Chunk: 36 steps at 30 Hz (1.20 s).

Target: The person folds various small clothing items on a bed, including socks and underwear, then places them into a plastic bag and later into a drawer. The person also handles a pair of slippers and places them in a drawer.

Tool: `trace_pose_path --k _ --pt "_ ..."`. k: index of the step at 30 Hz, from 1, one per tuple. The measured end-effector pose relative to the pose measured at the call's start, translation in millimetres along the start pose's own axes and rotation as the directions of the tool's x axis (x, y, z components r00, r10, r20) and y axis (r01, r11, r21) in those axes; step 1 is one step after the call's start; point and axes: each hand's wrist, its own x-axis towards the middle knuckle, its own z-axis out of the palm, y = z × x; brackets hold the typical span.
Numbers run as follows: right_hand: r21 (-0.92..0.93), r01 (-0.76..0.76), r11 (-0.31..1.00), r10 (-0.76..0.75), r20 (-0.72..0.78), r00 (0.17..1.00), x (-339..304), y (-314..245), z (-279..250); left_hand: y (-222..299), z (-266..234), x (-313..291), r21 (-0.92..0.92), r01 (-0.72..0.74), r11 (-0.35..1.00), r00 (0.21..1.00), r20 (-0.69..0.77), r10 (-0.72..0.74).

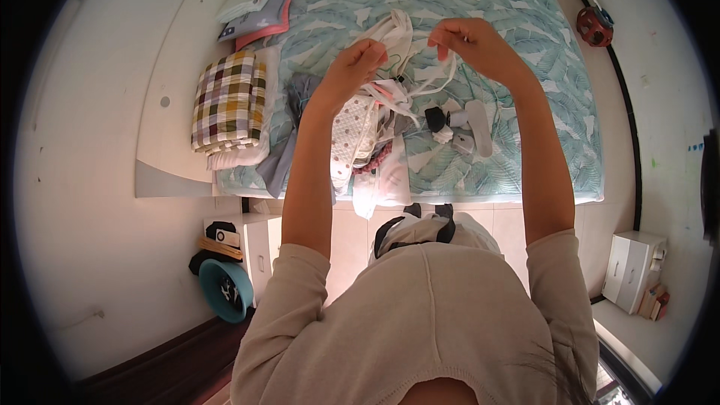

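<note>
Both my hands are raised over the bed, apart from each other. My left hand [356, 69] is closed in a pinch beside a cream cloth piece [394, 36]; what its fingertips grip is hidden. To the right, my right hand [469, 43] has its fingers curled down and pinched on a thin white strap [444, 84], which loops down toward the pile. Below my left hand lies a heap of clothes, with a white dotted garment [352, 133] and a white cloth [390, 184] hanging over the bed's near edge. Rolled white and black socks [450, 124] lie right of the heap.
A checked folded blanket [229, 101] and stacked folded cloths [262, 4] sit along the left side of the bed [540, 105]. A teal basin [225, 290] stands by a white cabinet at lower left. Another small white cabinet [630, 270] is at right.
</note>
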Motion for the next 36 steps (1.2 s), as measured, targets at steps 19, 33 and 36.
trace_pose_path --k 19,33,36 --pt "-0.093 0.147 0.985 -0.152 -0.053 0.987 21.9 -34.6 -49.1 42.7 58.8 58.7 -0.123 -0.346 0.930 0.937 -0.099 0.336" --pt "0.104 0.245 0.964 -0.244 -0.030 0.969 60.3 -51.7 -35.0 24.6 65.2 58.4 -0.262 -0.315 0.912 0.949 -0.093 0.301" --pt "0.180 0.186 0.966 -0.172 -0.087 0.981 62.3 -45.6 -35.2 7.2 65.9 44.4 -0.228 -0.247 0.942 0.969 -0.087 0.233"
